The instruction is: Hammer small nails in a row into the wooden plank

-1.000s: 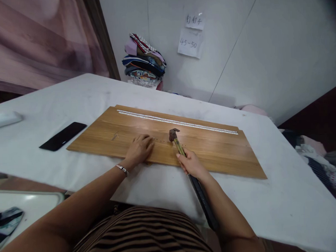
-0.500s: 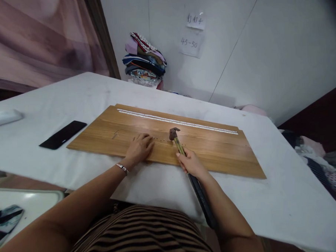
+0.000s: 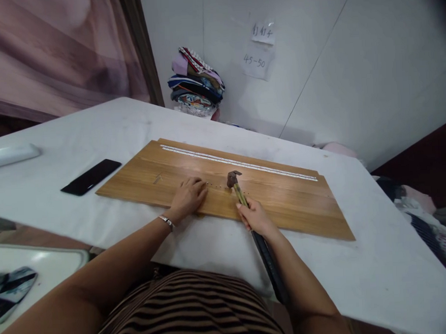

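Note:
A wide wooden board (image 3: 291, 201) lies flat on the white-covered table. My left hand (image 3: 189, 194) rests palm down on its near half, fingers lying on the wood beside a row of small nails (image 3: 220, 187). In my right hand (image 3: 257, 215) is a claw hammer (image 3: 237, 187), gripped partway up its handle, with the black end reaching back along my forearm. The rusty head is over the nail row; whether it touches a nail I cannot tell. A few loose nails (image 3: 157, 178) lie on the board's left part.
Two white measuring strips (image 3: 241, 162) run along the board's far edge. A black phone (image 3: 92, 176) lies left of the board on the table (image 3: 360, 274). Folded clothes (image 3: 197, 84) are stacked by the wall. A white tray-like surface (image 3: 60, 258) stands at lower left.
The camera view has shifted slightly, so everything appears a little further right. My hands and the hammer keep nearly the same places over the board.

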Tool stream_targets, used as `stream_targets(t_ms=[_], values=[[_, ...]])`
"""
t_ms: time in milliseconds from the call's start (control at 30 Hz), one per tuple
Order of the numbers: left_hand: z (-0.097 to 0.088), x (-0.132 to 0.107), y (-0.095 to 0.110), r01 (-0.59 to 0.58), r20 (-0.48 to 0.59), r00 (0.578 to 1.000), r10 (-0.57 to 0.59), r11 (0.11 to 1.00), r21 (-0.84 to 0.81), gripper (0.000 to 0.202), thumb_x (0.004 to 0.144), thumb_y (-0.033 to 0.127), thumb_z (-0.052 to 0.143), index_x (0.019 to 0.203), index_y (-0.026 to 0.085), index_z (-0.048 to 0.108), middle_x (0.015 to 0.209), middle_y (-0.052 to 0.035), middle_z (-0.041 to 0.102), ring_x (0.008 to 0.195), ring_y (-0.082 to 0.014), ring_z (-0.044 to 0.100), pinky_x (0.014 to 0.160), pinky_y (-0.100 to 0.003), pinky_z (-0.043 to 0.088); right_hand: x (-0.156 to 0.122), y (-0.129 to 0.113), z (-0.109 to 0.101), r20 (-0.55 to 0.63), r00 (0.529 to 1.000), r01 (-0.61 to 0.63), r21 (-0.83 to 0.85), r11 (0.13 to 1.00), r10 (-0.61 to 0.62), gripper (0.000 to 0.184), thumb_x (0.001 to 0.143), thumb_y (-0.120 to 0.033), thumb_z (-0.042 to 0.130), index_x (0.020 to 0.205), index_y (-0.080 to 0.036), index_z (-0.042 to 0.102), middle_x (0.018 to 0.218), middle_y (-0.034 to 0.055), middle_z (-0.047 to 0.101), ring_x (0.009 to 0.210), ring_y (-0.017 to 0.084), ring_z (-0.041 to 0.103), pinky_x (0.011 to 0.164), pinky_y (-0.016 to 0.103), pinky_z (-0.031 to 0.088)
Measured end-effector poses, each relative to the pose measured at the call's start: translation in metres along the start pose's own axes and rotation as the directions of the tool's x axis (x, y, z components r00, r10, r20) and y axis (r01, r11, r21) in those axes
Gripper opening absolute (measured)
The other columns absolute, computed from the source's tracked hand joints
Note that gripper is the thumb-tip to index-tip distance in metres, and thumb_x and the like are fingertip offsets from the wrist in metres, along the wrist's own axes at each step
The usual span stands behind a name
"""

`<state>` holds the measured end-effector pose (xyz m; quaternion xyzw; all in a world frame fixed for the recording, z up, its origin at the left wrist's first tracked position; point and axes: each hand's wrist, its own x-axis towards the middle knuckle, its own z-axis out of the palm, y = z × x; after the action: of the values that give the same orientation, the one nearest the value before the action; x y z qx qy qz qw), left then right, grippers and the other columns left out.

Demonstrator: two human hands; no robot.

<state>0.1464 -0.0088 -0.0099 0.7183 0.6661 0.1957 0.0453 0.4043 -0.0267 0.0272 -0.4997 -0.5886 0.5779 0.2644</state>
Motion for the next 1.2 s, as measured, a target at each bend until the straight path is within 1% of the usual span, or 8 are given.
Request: stream_targets(t_ms=[200,467,600,733,833,933,1100,1200], values=[[0.0025,0.0006,-0.0017,0.004,-0.010,1.000,-0.004,1.000,0.000,0.034,0.097,0.037,0.049,0.115,0.022,0.074,0.131,-0.0126,0.067,0.122,-0.0306,0.059,0.107,-0.047,0.043,0.0009,0.0015,0.0002,-0.012,1.000,-0.001,-0.020,1.000,0.001,0.030,0.089,-0.046,0.061,0.080,-0.025,0.041,0.043,-0.0116,0.042,0.031,0.008,0.035,0.033,0.021,0.030],[0.0019,0.0005,-0.0015,-0.013,-0.012,1.000,0.013,1.000,0.001,0.034,0.098,0.037,0.049,0.114,0.022,0.074,0.130,-0.0118,0.068,0.121,-0.0289,0.060,0.108,-0.045,0.044,-0.0004,-0.0014,0.0005,-0.015,1.000,0.011,0.019,1.000,-0.010,0.026,0.087,-0.043,0.061,0.082,-0.025,0.043,0.044,-0.0121,0.043,0.032,0.008,0.035,0.032,0.020,0.031],[0.0008,0.0004,-0.0009,-0.014,-0.016,1.000,0.014,1.000,-0.012,0.034,0.097,0.036,0.048,0.114,0.022,0.074,0.129,-0.0118,0.068,0.121,-0.0290,0.060,0.107,-0.046,0.044,-0.0001,0.0005,0.0000,-0.006,1.000,-0.009,0.013,1.000,0.010,0.030,0.086,-0.046,0.063,0.079,-0.025,0.043,0.044,-0.0115,0.043,0.031,0.008,0.035,0.032,0.020,0.031],[0.0022,0.0004,-0.0023,-0.022,-0.033,0.999,0.021,0.999,-0.030,0.033,0.096,0.037,0.050,0.113,0.023,0.075,0.128,-0.0114,0.068,0.121,-0.0293,0.060,0.107,-0.046,0.044,0.0000,0.0025,-0.0008,-0.018,1.000,0.023,0.013,1.000,-0.023,0.030,0.087,-0.047,0.062,0.081,-0.025,0.044,0.044,-0.0116,0.044,0.032,0.008,0.036,0.033,0.020,0.031],[0.0032,0.0005,-0.0031,-0.026,-0.032,0.999,0.025,0.999,-0.021,0.033,0.097,0.037,0.049,0.112,0.022,0.075,0.127,-0.0113,0.069,0.120,-0.0289,0.060,0.106,-0.046,0.044,0.0000,0.0026,-0.0008,-0.013,1.000,0.001,-0.010,1.000,-0.002,0.031,0.087,-0.047,0.063,0.080,-0.025,0.043,0.044,-0.0109,0.044,0.032,0.009,0.036,0.033,0.021,0.031],[0.0033,0.0009,-0.0032,-0.030,-0.022,0.999,0.030,1.000,-0.010,0.034,0.097,0.037,0.048,0.113,0.022,0.074,0.127,-0.0115,0.068,0.120,-0.0285,0.060,0.106,-0.045,0.044,-0.0005,0.0012,-0.0004,-0.002,1.000,-0.013,-0.023,1.000,0.013,0.029,0.088,-0.045,0.061,0.079,-0.025,0.043,0.043,-0.0106,0.044,0.031,0.009,0.036,0.033,0.022,0.031],[0.0033,0.0017,-0.0033,-0.032,-0.028,0.999,0.031,0.999,-0.011,0.033,0.097,0.037,0.049,0.113,0.022,0.074,0.127,-0.0115,0.068,0.120,-0.0284,0.060,0.106,-0.045,0.044,-0.0009,-0.0003,-0.0005,-0.017,1.000,-0.002,-0.019,1.000,0.002,0.018,0.089,-0.036,0.058,0.083,-0.024,0.045,0.043,-0.0114,0.043,0.032,0.009,0.036,0.033,0.021,0.030],[0.0046,0.0017,-0.0041,-0.033,-0.025,0.999,0.033,0.999,0.000,0.034,0.098,0.037,0.049,0.114,0.021,0.074,0.129,-0.0125,0.067,0.120,-0.0293,0.060,0.106,-0.046,0.044,-0.0003,0.0002,-0.0007,-0.012,1.000,-0.018,-0.038,0.999,0.017,0.020,0.089,-0.037,0.059,0.082,-0.024,0.045,0.043,-0.0112,0.044,0.032,0.009,0.036,0.033,0.021,0.031]])
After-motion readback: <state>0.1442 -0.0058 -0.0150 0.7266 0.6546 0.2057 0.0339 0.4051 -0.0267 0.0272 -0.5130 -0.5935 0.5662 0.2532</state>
